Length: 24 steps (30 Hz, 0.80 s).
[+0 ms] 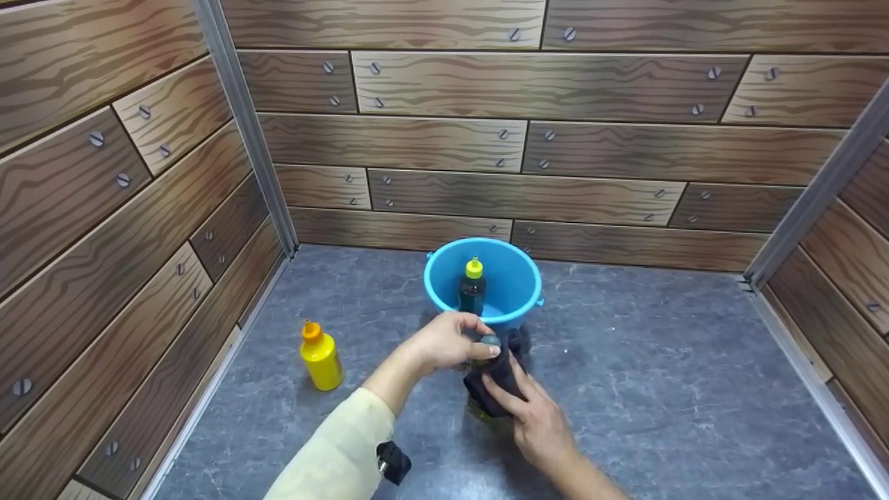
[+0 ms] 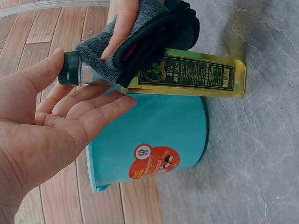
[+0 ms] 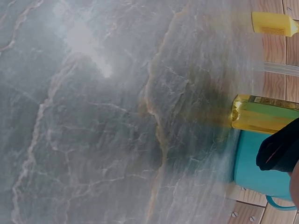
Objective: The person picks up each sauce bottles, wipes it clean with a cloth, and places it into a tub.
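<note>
A clear bottle of yellow oil (image 2: pixel 187 73) with a dark label stands upright in front of the blue bucket. My left hand (image 1: pixel 448 340) pinches its dark green cap (image 2: pixel 68 68) between thumb and fingers, the other fingers stretched along the neck. In my right hand (image 1: pixel 542 420) is a folded dark grey cloth (image 2: pixel 117 44), held against the upper side of the bottle. The cloth covers part of the bottle's shoulder and label. From the right wrist, the bottle's base (image 3: pixel 240 114) and a black fold of the cloth (image 3: pixel 280 149) show at the edge.
The light blue bucket (image 1: pixel 434 274) stands just beyond the hands, with a dark bottle with a yellow cap (image 1: pixel 472 288) inside. To the left is a yellow bottle with an orange cap (image 1: pixel 322 361). Wood-patterned walls (image 1: pixel 444 142) border the grey marbled surface (image 1: pixel 667 389).
</note>
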Motion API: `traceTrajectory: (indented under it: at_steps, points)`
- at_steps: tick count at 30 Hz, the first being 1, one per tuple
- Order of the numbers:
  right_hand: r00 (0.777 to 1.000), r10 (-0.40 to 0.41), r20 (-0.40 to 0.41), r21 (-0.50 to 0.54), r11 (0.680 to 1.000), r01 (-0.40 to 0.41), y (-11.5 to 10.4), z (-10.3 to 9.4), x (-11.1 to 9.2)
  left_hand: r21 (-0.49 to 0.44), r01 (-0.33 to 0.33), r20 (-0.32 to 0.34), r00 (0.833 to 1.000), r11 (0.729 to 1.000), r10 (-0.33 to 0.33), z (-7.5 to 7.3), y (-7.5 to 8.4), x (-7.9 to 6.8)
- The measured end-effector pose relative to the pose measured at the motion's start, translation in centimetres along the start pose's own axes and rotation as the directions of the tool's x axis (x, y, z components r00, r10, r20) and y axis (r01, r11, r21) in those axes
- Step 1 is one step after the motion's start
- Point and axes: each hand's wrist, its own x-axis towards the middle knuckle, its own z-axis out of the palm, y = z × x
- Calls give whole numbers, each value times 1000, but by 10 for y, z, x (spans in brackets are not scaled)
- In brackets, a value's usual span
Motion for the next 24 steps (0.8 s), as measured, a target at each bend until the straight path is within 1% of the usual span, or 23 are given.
traceTrajectory:
  at_steps: [3, 13, 20, 24]
  points:
    - [1000, -1, 1, 7, 1000, 1, 1, 2, -2, 0, -5, 2, 1000, 1000, 5, 0, 0, 0]
    - [998, -47, -45, 4, 999, 48, 3, 6, -6, -8, -9, 0, 1000, 1000, 9, 1, 0, 0]
    - [994, -96, -53, 27, 995, 98, 7, 10, -13, -36, -8, 1, 1000, 999, 8, 2, -1, 0]
    - [994, -99, -46, 36, 994, 101, 9, 13, -15, -38, -9, -3, 1000, 999, 9, 2, -2, 1]
